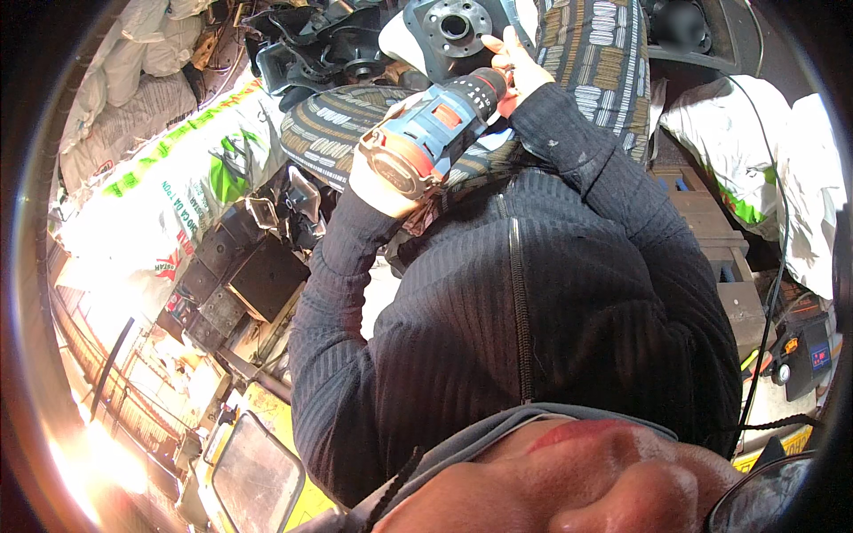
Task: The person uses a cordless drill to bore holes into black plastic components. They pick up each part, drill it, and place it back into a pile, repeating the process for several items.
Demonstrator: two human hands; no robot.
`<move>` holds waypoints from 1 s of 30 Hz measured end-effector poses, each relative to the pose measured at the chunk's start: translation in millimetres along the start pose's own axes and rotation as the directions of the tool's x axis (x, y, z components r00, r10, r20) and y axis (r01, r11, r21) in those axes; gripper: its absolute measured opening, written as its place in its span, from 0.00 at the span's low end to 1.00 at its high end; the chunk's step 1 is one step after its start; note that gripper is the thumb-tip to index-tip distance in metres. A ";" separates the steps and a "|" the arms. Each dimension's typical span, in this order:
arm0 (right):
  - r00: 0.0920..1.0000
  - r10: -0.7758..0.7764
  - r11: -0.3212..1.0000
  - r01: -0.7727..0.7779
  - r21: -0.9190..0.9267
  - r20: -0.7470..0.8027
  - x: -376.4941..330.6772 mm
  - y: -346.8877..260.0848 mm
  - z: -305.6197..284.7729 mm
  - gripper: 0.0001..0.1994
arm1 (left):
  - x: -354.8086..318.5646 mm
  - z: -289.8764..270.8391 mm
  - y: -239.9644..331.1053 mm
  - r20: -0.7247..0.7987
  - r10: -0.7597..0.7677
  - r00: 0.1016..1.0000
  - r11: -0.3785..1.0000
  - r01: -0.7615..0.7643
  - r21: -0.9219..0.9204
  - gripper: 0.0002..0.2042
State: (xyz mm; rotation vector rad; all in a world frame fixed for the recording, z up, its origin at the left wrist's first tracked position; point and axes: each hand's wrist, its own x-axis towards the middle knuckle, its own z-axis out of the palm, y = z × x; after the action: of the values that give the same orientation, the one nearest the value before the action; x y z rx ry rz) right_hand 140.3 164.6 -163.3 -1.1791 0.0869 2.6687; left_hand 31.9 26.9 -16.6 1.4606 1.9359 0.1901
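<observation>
A blue cordless drill [433, 129] with orange-red accents and a black collar lies across my lap, its chuck end toward the upper right. My left hand [380, 184] is wrapped round the drill at its rear, partly hidden by the drill body. At the chuck end, my right hand [524, 73] has its fingers drawn together just beyond the tip. Whatever they pinch is too small to make out. Right past these fingers sits a grey metal piece [434, 19] with a round flange and a central hole.
Black moulded parts [324, 53] are heaped beyond my left knee. White printed sacks [147, 200] stand at left, and more white bags [742, 133] at right. A dark cable [776, 191] hangs down the right side. Grey crates [711, 231] stand beside my right arm.
</observation>
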 end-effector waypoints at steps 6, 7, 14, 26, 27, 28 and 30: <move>1.000 0.008 1.000 -0.008 -0.026 0.023 8.3 3.3 -9.7 0.22 | -3.2 4.7 9.5 -0.098 -0.009 0.995 0.994 -0.002 -0.108 0.33; 1.000 -0.010 0.997 0.010 -0.080 -0.009 12.0 3.6 -10.6 0.23 | -4.6 5.5 12.5 -0.123 -0.010 0.992 0.992 -0.005 -0.127 0.33; 0.999 -0.026 0.996 0.021 -0.092 -0.046 32.5 9.0 -14.8 0.25 | 0.8 2.4 17.1 -0.060 -0.040 0.997 0.995 0.034 -0.089 0.31; 0.991 -0.103 0.975 0.083 -0.207 -0.085 22.9 13.6 -29.6 0.23 | 5.5 -1.1 -22.3 -0.093 -0.030 0.995 0.995 0.021 -0.098 0.39; 0.983 -0.135 0.954 0.095 -0.286 -0.121 23.7 16.4 -35.4 0.19 | 7.6 -4.4 -23.8 -0.076 -0.035 0.996 0.999 0.033 -0.024 0.38; 0.981 -0.181 0.933 0.148 -0.328 -0.071 27.6 20.1 -38.8 0.18 | 9.9 -6.0 -23.1 -0.106 -0.039 0.994 0.999 0.036 -0.021 0.36; 0.970 -0.234 0.896 0.188 -0.402 -0.069 36.8 28.2 -43.7 0.16 | 16.6 -10.3 -21.1 -0.166 -0.045 0.985 0.999 0.044 -0.015 0.32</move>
State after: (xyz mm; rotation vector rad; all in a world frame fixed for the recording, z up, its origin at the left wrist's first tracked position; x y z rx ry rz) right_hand 141.6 137.5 -220.9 -1.3645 -0.5556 2.4889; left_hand 7.0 37.1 -26.7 1.4317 2.0948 0.3108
